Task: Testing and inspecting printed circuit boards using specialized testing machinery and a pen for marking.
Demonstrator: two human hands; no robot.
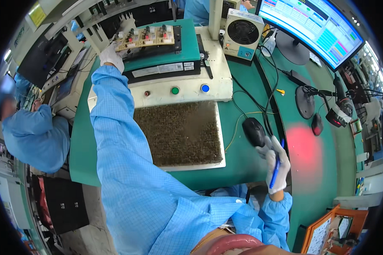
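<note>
My left hand, in a white glove, reaches far forward to the left end of a circuit board panel. Its fingers close on the panel's edge; the fingertips are partly hidden. Red and dark parts stand on the tan panel, which lies over a green-topped test fixture. My right hand, also gloved, is closed round a blue pen held upright along the palm. Its fingertips are beside a black computer mouse, and I cannot tell if they touch it.
A brown bristly mat lies before the fixture's base with green and blue buttons. At the right are a fan unit, a monitor, a barcode scanner casting red light, and cables. Another person sits at the left.
</note>
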